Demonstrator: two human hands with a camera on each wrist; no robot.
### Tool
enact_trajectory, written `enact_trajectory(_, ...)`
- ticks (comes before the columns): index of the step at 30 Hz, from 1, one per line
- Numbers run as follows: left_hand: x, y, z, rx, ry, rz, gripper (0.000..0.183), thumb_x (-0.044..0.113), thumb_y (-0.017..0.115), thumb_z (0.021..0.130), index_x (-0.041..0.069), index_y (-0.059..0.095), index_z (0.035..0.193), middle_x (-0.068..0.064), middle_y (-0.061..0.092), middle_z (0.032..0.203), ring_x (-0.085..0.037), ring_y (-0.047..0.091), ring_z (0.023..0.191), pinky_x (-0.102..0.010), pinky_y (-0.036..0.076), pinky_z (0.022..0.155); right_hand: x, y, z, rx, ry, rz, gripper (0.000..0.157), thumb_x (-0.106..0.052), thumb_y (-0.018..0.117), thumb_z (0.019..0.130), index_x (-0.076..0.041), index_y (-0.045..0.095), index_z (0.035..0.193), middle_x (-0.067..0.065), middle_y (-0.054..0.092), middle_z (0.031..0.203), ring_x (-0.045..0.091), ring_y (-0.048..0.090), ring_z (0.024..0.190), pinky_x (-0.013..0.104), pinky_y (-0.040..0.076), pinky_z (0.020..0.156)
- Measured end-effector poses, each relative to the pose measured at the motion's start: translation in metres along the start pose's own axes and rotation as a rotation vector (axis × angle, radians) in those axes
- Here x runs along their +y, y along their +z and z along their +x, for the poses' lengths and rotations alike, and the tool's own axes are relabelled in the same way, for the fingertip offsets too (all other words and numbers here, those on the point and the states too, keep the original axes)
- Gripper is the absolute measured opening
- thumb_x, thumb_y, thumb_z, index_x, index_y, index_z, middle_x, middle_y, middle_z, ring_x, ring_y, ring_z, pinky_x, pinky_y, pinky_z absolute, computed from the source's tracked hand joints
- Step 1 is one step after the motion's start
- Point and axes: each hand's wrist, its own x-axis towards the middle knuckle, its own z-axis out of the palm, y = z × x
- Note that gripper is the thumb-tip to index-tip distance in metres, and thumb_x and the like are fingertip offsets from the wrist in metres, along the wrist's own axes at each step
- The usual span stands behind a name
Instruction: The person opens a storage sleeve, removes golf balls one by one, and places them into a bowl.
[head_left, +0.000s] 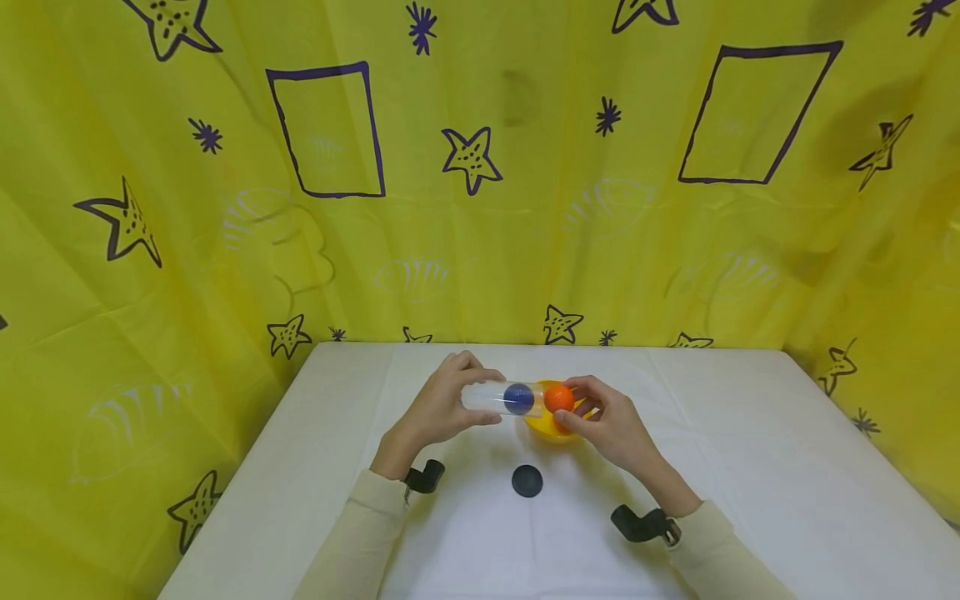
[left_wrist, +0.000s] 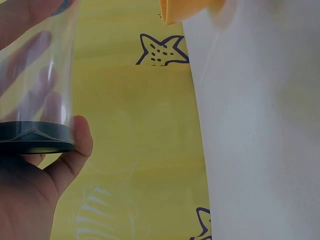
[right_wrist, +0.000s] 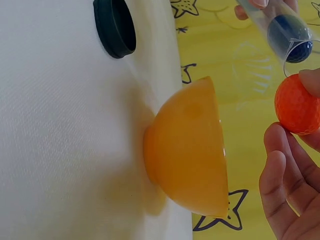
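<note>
My left hand [head_left: 444, 402] grips a clear plastic tube [head_left: 481, 397], held sideways above the table with its mouth facing right. Inside the tube, close to that mouth, sits a dark blue golf ball [right_wrist: 286, 36]. A black cap [left_wrist: 37, 135] closes the tube's other end, against the left palm. Between thumb and fingers my right hand [head_left: 617, 423] pinches an orange golf ball [right_wrist: 296, 103] right at the open mouth. Below both hands stands a yellow-orange bowl [right_wrist: 187, 150]. Something orange [head_left: 564, 421] shows inside it, partly hidden by the right thumb.
A loose black cap [head_left: 527, 481] lies on the white-covered table [head_left: 465, 533], nearer to me than the bowl. Yellow curtains [head_left: 480, 233] with drawn stars hang behind the table and along both sides. Each wrist carries a black camera mount [head_left: 637, 523].
</note>
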Motion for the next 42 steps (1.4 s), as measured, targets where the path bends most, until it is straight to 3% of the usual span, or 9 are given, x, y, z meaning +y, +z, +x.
enact_trajectory(5, -0.001, 0.000, 0.000, 0.008, 0.004, 0.021, 0.046, 0.034, 0.084, 0.072, 0.026, 0.069, 0.115, 0.011, 0.050, 0.099, -0.009, 0.046, 0.097, -0.028, 0.045, 0.083, 0.004, 0.003, 0.001, 0.002, 0.020, -0.024, 0.043, -0.037, 0.075, 0.082, -0.020, 0.060, 0.118, 0.002, 0.066, 0.107, 0.018, 0.058, 0.087, 0.024, 0.052, 0.072)
enact_trajectory(16, -0.001, 0.000, -0.001, 0.002, -0.008, -0.001, 0.047, 0.032, 0.084, 0.073, 0.022, 0.069, 0.116, 0.004, 0.053, 0.102, -0.016, 0.048, 0.099, -0.031, 0.044, 0.083, 0.010, 0.010, 0.002, 0.008, 0.032, -0.062, 0.045, -0.030, 0.079, 0.079, -0.013, 0.062, 0.117, 0.005, 0.066, 0.108, 0.019, 0.057, 0.084, 0.021, 0.050, 0.071)
enact_trajectory(23, -0.001, 0.000, 0.000, 0.007, -0.001, 0.002, 0.046, 0.028, 0.085, 0.072, 0.022, 0.069, 0.115, 0.004, 0.053, 0.100, -0.015, 0.048, 0.098, -0.030, 0.044, 0.082, 0.013, 0.014, 0.002, 0.017, -0.016, -0.106, 0.041, -0.028, 0.080, 0.078, -0.013, 0.064, 0.112, 0.003, 0.064, 0.107, 0.018, 0.055, 0.085, 0.026, 0.051, 0.073)
enact_trajectory(27, -0.001, -0.001, 0.000, 0.008, 0.009, -0.007, 0.046, 0.030, 0.084, 0.073, 0.022, 0.069, 0.115, -0.003, 0.055, 0.103, -0.022, 0.050, 0.100, -0.032, 0.044, 0.083, 0.015, 0.015, 0.002, 0.020, -0.036, -0.121, 0.039, -0.027, 0.081, 0.077, -0.013, 0.065, 0.110, 0.002, 0.063, 0.104, 0.017, 0.055, 0.085, 0.028, 0.051, 0.073)
enact_trajectory(35, -0.001, 0.000, 0.000, 0.009, 0.016, -0.001, 0.046, 0.029, 0.085, 0.073, 0.022, 0.069, 0.115, -0.001, 0.055, 0.102, -0.024, 0.051, 0.101, -0.031, 0.044, 0.082, 0.017, 0.018, 0.003, 0.022, -0.028, -0.158, 0.040, -0.029, 0.081, 0.077, -0.013, 0.066, 0.110, 0.001, 0.058, 0.094, 0.018, 0.051, 0.083, 0.021, 0.045, 0.068)
enact_trajectory(42, -0.001, 0.001, -0.001, 0.023, 0.022, 0.019, 0.045, 0.030, 0.085, 0.072, 0.024, 0.069, 0.114, 0.009, 0.051, 0.099, -0.011, 0.046, 0.096, -0.032, 0.046, 0.082, 0.017, 0.020, 0.003, 0.025, -0.022, -0.208, 0.042, -0.031, 0.082, 0.076, -0.013, 0.067, 0.110, 0.003, 0.051, 0.086, 0.018, 0.046, 0.078, 0.022, 0.039, 0.063)
